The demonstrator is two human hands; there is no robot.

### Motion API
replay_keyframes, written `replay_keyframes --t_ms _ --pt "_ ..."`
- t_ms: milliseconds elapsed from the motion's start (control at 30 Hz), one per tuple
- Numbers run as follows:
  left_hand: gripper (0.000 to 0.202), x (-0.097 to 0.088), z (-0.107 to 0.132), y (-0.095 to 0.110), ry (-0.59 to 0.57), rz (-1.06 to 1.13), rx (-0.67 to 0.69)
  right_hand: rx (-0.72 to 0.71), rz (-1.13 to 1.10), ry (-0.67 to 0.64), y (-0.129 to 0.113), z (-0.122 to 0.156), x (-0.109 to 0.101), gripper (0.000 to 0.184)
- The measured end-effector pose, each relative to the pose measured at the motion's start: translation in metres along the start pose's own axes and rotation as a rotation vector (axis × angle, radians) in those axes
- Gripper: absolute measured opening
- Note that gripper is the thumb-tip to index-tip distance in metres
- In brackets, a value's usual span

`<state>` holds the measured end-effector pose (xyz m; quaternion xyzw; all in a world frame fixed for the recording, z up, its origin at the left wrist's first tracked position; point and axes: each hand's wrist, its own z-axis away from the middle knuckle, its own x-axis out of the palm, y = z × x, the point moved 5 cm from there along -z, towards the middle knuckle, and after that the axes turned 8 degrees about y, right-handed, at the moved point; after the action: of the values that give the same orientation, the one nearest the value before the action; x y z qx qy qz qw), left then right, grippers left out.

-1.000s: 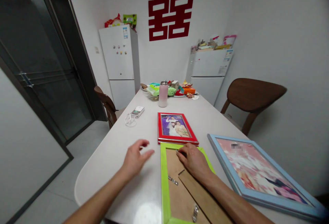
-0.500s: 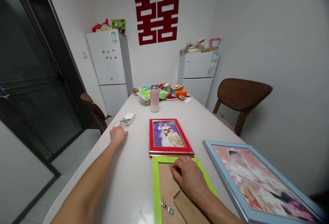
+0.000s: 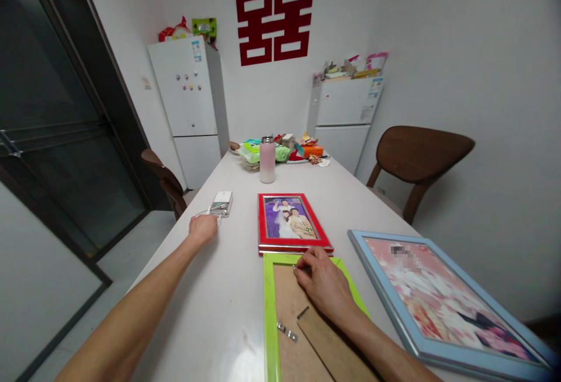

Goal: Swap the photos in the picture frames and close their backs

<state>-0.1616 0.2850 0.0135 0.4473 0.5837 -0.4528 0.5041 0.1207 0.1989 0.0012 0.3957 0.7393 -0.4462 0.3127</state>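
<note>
Backboard (image 3: 284, 295) up, and we're over the green frame (image 3: 272, 329), flat at the near middle of the tabletop (image 3: 210, 312), just short of the red frame (image 3: 262, 224). Our right hand (image 3: 322, 284) arches over its far end, digits curled in at a metal clip (image 3: 294, 267); pinching or pressing, we can't tell. Far over, our left hand (image 3: 203, 229) is by the near end of a white-and-silver device (image 3: 222, 202), fingertips hidden, so its grip we can't call. Step in hand, as we read it: working that clip; the next move calls for a small, steady fingertip push. Long axis of the frame? Near to far, it seems, near end out of view, while the brown strut (image 3: 326, 338) slants from far left to near right.
</note>
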Motion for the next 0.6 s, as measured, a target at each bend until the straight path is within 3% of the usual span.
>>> replay_keyframes --t_ms 200,267,333,400,500,600 --pt "0.025 -0.01 0.037 -0.011 -0.019 0.038 0.066 -0.027 0.052 -0.05 -0.007 0.0 -0.004 0.014" --pt "0.025 -0.012 0.055 -0.017 -0.016 0.05 0.089 -0.153 0.046 -0.047 -0.027 -0.011 -0.006 0.016" --pt "0.024 -0.014 0.073 -0.022 -0.002 0.056 0.111 -0.372 0.082 -0.069 -0.059 -0.03 0.001 0.023" --pt "0.023 -0.017 0.09 -0.026 0.018 0.057 0.136 -0.616 0.229 -0.151 -0.092 -0.053 0.02 0.038" --pt "0.019 -0.022 0.11 -0.026 0.048 0.057 0.181 -0.791 0.268 -0.212 -0.136 -0.088 0.053 0.057" --pt "0.021 -0.026 0.123 -0.026 0.065 0.05 0.216 -0.947 0.275 -0.302 -0.17 -0.102 0.084 0.066"
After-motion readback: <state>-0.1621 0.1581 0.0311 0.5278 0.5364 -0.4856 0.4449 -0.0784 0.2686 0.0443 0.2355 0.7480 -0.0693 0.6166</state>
